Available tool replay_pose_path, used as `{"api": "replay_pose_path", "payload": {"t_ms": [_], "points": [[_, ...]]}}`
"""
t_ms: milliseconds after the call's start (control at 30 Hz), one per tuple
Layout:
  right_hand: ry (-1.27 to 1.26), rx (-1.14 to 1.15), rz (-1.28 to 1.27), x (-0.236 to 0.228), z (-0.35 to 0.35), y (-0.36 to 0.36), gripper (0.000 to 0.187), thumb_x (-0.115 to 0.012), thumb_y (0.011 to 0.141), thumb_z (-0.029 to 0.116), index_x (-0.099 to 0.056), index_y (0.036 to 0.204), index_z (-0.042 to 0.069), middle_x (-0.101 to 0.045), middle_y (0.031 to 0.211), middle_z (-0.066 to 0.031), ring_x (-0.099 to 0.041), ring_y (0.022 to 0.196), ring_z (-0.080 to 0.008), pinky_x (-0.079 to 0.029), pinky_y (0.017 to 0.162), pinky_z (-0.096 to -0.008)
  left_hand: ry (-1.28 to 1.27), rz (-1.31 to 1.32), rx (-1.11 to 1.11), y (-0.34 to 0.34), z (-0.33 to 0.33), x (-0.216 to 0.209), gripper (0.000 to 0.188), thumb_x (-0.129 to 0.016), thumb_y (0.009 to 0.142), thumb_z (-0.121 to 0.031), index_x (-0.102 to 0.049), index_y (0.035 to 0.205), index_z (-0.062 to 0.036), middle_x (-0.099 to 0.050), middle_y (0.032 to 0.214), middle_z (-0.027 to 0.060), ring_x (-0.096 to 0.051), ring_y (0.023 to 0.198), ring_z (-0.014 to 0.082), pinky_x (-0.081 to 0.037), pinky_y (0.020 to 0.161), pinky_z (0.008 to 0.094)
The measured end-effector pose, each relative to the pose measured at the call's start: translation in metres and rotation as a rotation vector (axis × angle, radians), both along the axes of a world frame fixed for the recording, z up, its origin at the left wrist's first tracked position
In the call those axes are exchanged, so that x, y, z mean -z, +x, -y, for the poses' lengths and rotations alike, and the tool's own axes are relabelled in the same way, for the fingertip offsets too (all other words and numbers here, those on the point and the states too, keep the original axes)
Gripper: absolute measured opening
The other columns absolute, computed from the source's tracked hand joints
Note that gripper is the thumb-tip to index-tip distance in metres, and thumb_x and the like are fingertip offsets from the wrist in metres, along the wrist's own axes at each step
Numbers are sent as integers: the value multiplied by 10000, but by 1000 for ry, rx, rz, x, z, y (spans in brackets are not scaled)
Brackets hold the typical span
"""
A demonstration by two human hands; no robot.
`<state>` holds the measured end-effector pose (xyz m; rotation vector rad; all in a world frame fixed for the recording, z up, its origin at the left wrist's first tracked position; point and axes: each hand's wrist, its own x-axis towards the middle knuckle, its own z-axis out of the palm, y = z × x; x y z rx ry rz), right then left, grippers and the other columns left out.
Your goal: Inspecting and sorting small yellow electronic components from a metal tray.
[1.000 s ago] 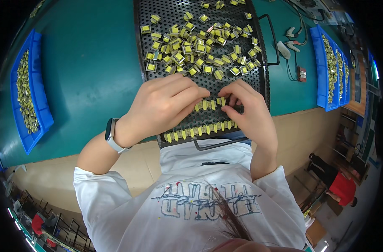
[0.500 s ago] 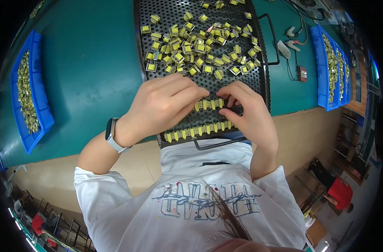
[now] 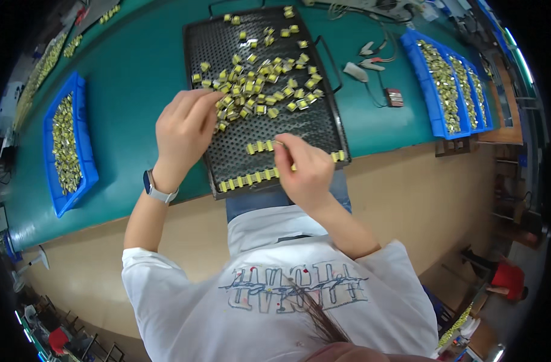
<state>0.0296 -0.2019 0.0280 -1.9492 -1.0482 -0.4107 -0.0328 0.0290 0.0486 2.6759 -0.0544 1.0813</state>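
A black perforated metal tray [image 3: 227, 54] holds a loose heap of small yellow-wrapped transformers [image 3: 260, 84]. My left hand [image 3: 188, 130] reaches to the heap's left side, its fingers curled together at the nearest pieces; what lies between the fingertips is hidden. Closer to me, my right hand [image 3: 305, 172] pinches with thumb and forefinger at the right end of a short row of transformers [image 3: 260, 146]. A longer row [image 3: 249, 179] lines the tray's near edge, and my right hand covers part of it.
One blue bin [image 3: 88, 160] of transformers stands at the left, and blue bins [image 3: 435, 123] of more stand at the right. Clip leads [image 3: 372, 63] and a small red-brown block [image 3: 394, 97] lie on the green table [image 3: 136, 72]. Wire handles stick out from the tray.
My left hand has moved from the short row to the heap. My right hand has stayed by the row, its thumb and forefinger now closed together. The view has shifted, showing more of the tray.
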Motion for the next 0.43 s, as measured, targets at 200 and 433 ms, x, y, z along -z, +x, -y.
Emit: {"api": "replay_pose_path", "payload": {"t_ms": [200,433], "points": [[16,86,114,9,0,-3,59,-701,898,107,-665,914,64,-698,783,-69,-672,617,-257,-511,548,-373,-163,-42,-220,-57,16,16,196,-659,888,23,-704,1063,-52,-696,1098,109,-636,1058,318,-520,909,423],[73,66,186,8,0,-3,114,-695,895,136,-608,854,74,-634,721,-66,-657,625,-259,-516,562,-388,-141,-21,-659,-94,19,72,223,-653,898,-41,-699,1115,-63,-659,1211,136,-572,1179,353,-468,1001,473]]}}
